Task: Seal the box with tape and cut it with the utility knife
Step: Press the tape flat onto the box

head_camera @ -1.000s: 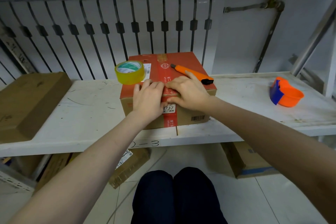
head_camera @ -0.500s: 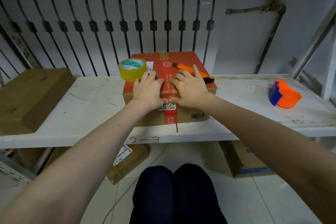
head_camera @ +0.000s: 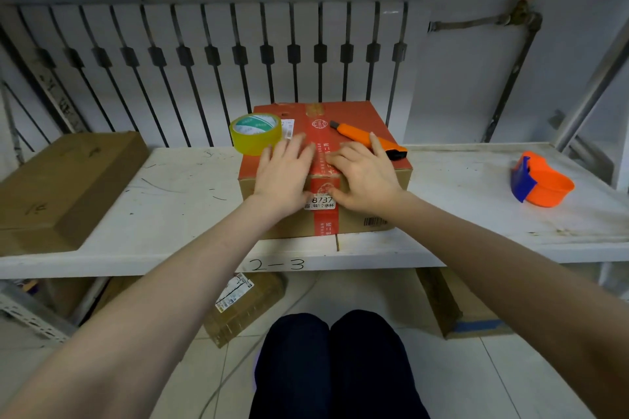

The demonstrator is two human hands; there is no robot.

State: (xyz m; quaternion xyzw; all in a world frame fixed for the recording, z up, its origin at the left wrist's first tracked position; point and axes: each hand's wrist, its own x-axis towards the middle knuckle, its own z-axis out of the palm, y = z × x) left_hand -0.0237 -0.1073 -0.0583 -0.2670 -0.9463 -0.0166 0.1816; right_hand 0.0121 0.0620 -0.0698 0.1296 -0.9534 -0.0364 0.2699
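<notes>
fingers (head_camera: 296, 151) of left hand (head_camera: 280, 180) and right hand (head_camera: 366, 180) straight, pressing box (head_camera: 367, 119) top on tabletop (head_camera: 177, 201) | tape roll (head_camera: 256, 134), utility knife (head_camera: 350, 131) lying on box | sealing and cutting both judged pending

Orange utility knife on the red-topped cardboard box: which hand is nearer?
Right. The right hand has a fingertip at the orange utility knife; the left hand lies flat farther left, by the yellow tape roll.
</notes>
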